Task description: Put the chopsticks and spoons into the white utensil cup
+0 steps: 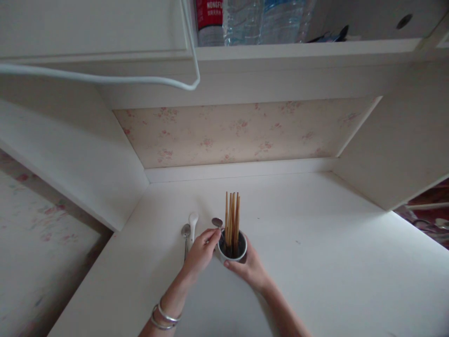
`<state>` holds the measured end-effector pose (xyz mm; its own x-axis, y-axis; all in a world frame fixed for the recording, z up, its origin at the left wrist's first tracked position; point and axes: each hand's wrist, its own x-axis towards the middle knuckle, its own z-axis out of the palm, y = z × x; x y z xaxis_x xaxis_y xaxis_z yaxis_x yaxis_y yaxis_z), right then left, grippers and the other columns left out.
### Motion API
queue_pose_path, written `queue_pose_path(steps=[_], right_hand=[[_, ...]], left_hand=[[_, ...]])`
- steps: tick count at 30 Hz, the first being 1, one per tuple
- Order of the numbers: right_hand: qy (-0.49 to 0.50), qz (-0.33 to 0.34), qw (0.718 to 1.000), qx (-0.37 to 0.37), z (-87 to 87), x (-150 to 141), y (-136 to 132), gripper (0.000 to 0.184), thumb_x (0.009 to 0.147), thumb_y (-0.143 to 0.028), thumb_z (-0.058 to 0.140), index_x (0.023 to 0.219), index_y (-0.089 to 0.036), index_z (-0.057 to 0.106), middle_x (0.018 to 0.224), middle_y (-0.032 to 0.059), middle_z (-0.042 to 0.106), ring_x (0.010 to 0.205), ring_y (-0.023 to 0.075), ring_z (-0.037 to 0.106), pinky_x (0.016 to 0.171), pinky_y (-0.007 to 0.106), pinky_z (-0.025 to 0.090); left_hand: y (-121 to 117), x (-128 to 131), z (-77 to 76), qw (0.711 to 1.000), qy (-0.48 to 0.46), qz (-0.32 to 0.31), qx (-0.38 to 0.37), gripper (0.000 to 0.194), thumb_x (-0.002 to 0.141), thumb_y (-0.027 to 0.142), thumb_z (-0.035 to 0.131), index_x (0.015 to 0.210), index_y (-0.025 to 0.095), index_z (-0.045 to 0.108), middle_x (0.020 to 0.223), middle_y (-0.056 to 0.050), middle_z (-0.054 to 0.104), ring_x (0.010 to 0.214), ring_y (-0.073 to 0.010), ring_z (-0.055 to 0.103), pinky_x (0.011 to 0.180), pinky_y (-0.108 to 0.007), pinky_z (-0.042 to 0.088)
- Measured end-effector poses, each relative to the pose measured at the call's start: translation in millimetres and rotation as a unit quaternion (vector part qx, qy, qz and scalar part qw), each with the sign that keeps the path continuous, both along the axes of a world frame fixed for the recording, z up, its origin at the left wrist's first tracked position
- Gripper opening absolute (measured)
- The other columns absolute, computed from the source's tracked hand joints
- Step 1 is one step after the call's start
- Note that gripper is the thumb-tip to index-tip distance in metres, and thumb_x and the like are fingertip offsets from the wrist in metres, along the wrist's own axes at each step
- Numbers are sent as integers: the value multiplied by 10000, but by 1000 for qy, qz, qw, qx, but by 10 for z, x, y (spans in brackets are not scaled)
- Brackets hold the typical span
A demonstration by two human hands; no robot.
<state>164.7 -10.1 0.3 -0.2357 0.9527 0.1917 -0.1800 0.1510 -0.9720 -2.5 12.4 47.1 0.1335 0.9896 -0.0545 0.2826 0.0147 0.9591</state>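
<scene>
Head view: a white-rimmed cup (233,259) is held on a white tabletop (308,276) by the right hand (251,267), whose thumb is laid along the near side while the fingers are wrapped round the far right side and partly hidden. A bundle of wooden chopsticks (232,215) is held upright in the cup, their tops raised well above the rim. By the left hand (202,250), closed in a pinch at the cup's left rim, a metal spoon (217,222) is gripped by its handle; its bowl is turned up, just left of the chopsticks, and whether the handle's lower end is set inside the cup cannot be told clearly. Two silvery bangles (164,317) are worn on the left wrist. Left of the cup, a white spoon (193,219) and a second metal spoon (185,230) are laid side by side on the tabletop, bowls pointed away from the person, their handles partly covered by the left hand and forearm. Behind, the tabletop is bordered by a floral wall panel (224,135); above it, clear plastic bottles (261,22) are kept on a shelf (305,50), and a white cable (105,79) is hung across the upper left.
</scene>
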Motion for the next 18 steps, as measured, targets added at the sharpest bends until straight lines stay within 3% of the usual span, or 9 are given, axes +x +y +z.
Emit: queue_pose_path(steps=[2, 8, 13, 15, 18], right_hand=[[7, 3, 1000, 0, -15, -4, -2, 752, 680, -344, 809, 1329, -237, 443, 1337, 111, 559, 1227, 309, 517, 1049, 492, 380], [-10, -18, 1000, -16, -28, -42, -23, 744, 690, -348, 803, 1331, -242, 440, 1310, 105, 578, 1206, 315, 530, 1032, 500, 396], [-36, 2, 999, -22, 25, -23, -63, 743, 733, -366, 758, 1368, -234, 395, 1321, 114, 556, 1212, 304, 523, 1047, 498, 383], [-70, -14, 997, -18, 84, 33, -135, 798, 736, -326, 749, 1412, -262, 329, 1423, 102, 452, 1320, 297, 408, 1103, 505, 306], [-120, -117, 985, 36, 282, 106, -312, 856, 760, -269, 697, 1463, -298, 210, 1547, 65, 221, 1439, 275, 143, 1161, 516, 157]], left_hand=[[-33, 0, -41, 999, -36, 0, -34, 449, 890, 515, 460, 1145, 203, 658, 949, -44, 699, 886, -212, 627, 759, -312, 501], [-201, 8, -150, 973, -210, -92, -31, 560, 842, 434, 605, 1354, 246, 480, 1370, -67, 529, 1204, -251, 521, 1052, -380, 378], [-241, 34, -214, 948, -286, -136, -18, 787, 712, 312, 771, 1402, 238, 399, 1388, -108, 506, 1294, -305, 441, 1108, -456, 310], [-227, 50, -244, 942, -308, -134, -18, 776, 703, 297, 778, 1384, 220, 413, 1364, -123, 526, 1267, -318, 470, 1091, -482, 328], [-206, 77, -274, 939, -323, -116, -17, 795, 665, 265, 807, 1361, 218, 426, 1358, -120, 532, 1269, -314, 469, 1098, -483, 318]])
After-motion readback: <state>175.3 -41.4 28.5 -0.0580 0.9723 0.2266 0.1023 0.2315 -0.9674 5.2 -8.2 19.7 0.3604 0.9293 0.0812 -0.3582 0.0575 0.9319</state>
